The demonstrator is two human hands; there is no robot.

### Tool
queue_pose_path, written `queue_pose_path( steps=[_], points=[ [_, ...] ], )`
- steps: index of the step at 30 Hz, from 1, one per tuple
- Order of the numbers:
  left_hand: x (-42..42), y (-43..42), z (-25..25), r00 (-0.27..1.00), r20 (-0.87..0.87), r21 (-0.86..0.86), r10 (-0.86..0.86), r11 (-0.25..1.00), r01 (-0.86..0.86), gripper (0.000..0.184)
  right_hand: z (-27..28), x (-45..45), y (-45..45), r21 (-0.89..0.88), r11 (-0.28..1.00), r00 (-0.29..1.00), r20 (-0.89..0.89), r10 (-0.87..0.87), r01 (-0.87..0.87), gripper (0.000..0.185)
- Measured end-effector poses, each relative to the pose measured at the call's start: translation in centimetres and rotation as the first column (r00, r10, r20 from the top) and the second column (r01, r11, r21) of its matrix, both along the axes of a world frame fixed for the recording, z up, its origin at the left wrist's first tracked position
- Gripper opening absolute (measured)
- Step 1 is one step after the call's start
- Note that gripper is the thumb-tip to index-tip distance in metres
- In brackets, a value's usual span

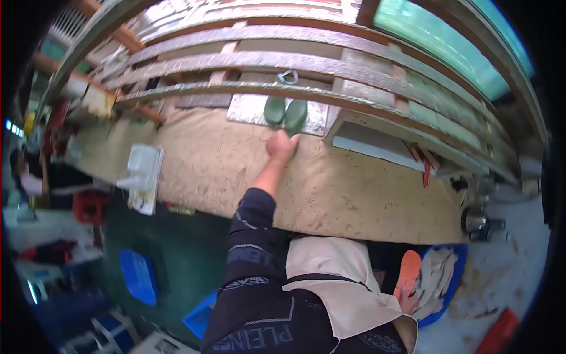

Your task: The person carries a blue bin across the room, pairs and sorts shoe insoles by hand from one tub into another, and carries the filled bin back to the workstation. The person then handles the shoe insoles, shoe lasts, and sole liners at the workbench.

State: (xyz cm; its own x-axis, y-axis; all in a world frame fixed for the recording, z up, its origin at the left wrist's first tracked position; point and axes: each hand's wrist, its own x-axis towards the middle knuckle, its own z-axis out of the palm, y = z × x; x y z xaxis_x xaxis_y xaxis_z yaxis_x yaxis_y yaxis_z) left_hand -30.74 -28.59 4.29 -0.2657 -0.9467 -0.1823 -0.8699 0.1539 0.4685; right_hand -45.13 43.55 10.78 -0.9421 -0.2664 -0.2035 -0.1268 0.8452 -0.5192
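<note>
My left hand [282, 145] reaches forward over the workbench, its fingers closed around the near end of a green shoe last [295, 115]. Beside that one, a second green shoe last [274, 110] rests on a pale board [244, 108] at the back of the bench. Low on the right, my right hand [407, 302] grips the lower end of an orange shoe sole [408, 270], held upright. Next to it is a blue basket [459, 262] with off-white fabric pieces [436, 277] inside. Part of my right hand's fingers is hidden.
A slatted wooden rack [283, 61] spans the back above the tan bench top [359, 194]. A white container [143, 162] stands on the left. Red-handled tools [426, 171] lie in a cubby at right. A blue bin [138, 276] is on the floor; another person [38, 174] is far left.
</note>
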Motion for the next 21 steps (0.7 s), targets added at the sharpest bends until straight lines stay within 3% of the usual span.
queue_pose_path(
  steps=[1,3,5,8,10,12,13,15,16,17,18,19,20,21],
  points=[
    [-1.5,1.0,-0.3,0.993,-0.105,0.032,0.058,0.998,-0.055,0.06,1.6,-0.8,-2.4,-0.169,0.985,0.999,-0.019,0.027,-0.03,0.026],
    [-4.0,3.5,-2.7,0.859,-0.493,-0.102,0.134,0.972,-0.211,0.051,2.1,-5.5,-2.7,-0.147,0.982,0.983,0.12,0.137,-0.119,0.021],
    [-4.7,6.3,-3.6,0.829,-0.55,-0.296,0.099,0.905,-0.305,0.044,1.6,-11.5,-3.0,-0.101,0.971,0.962,0.149,0.23,-0.216,0.021],
    [-2.2,13.7,-1.6,0.748,-0.615,-0.172,0.248,0.884,-0.435,0.033,3.1,-20.1,-5.8,-0.063,0.931,0.917,0.162,0.365,-0.36,0.022],
    [0.7,20.1,-2.3,0.553,-0.753,-0.12,0.356,0.753,-0.647,0.027,1.6,-24.5,-6.7,-0.058,0.887,0.868,0.185,0.46,-0.457,0.023],
    [4.7,27.7,-3.5,0.597,-0.651,-0.22,0.469,0.636,-0.74,0.02,-0.5,-30.2,-7.6,-0.269,0.88,0.805,0.364,0.468,-0.39,0.025],
    [6.7,31.7,-4.3,0.598,-0.609,-0.237,0.52,0.601,-0.764,0.016,-1.5,-32.5,-8.4,-0.252,0.868,0.777,0.387,0.497,-0.429,0.025],
    [10.4,40.1,-6.5,0.604,-0.455,-0.164,0.655,0.605,-0.779,0.015,-3.2,-36.3,-9.5,0.032,0.88,0.735,0.565,0.375,-0.474,0.027],
    [12.0,44.5,-8.2,0.599,-0.347,-0.073,0.722,0.616,-0.784,0.021,-4.4,-37.5,-9.8,0.158,0.843,0.746,0.568,0.349,-0.515,0.028],
    [13.4,48.8,-10.5,0.672,-0.156,-0.073,0.724,0.67,-0.739,0.027,-5.8,-38.2,-9.7,0.174,0.821,0.735,0.571,0.366,-0.544,0.028],
    [14.1,52.5,-11.3,0.706,-0.02,0.065,0.708,0.706,-0.706,0.041,-7.4,-38.7,-9.1,0.11,0.791,0.748,0.425,0.51,-0.602,0.031],
    [14.0,55.6,-12.5,0.708,0.125,0.176,0.695,0.687,-0.705,0.05,-8.8,-39.3,-8.3,0.056,0.749,0.734,0.261,0.627,-0.66,0.035],
    [13.7,58.2,-14.1,0.711,0.262,0.286,0.653,0.651,-0.703,0.06,-9.9,-40.5,-7.8,0.134,0.748,0.751,0.262,0.606,-0.65,0.047],
    [13.6,60.8,-15.9,0.707,0.268,0.306,0.655,0.638,-0.707,0.06,-9.9,-40.2,-8.0,0.156,0.738,0.748,0.267,0.608,-0.656,0.047]
  ],
)
